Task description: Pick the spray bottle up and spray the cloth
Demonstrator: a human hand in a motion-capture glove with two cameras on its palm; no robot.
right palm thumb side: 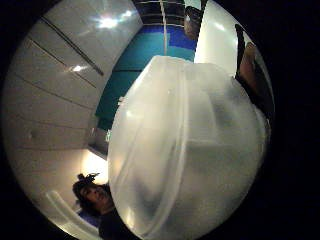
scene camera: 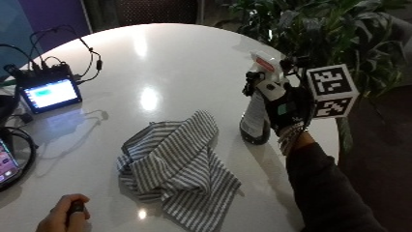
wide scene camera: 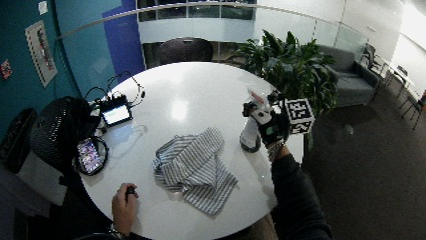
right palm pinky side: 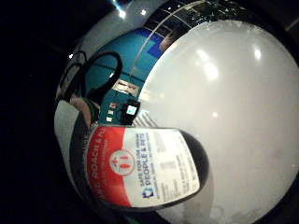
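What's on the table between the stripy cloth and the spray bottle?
Nothing. The outside view shows only bare white table between the striped cloth and the spray bottle, which the gloved hand grips.

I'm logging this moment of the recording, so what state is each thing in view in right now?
White-headed spray bottle with dark base and red-and-white label: upright, base at the white round table, gripped near its top.
Black-gloved right hand: fingers curled round the bottle's neck.
Grey-and-white striped cloth: crumpled on the table, apart from the bottle.
Small monitor: screen lit.
Bare left hand: holds a small dark object.
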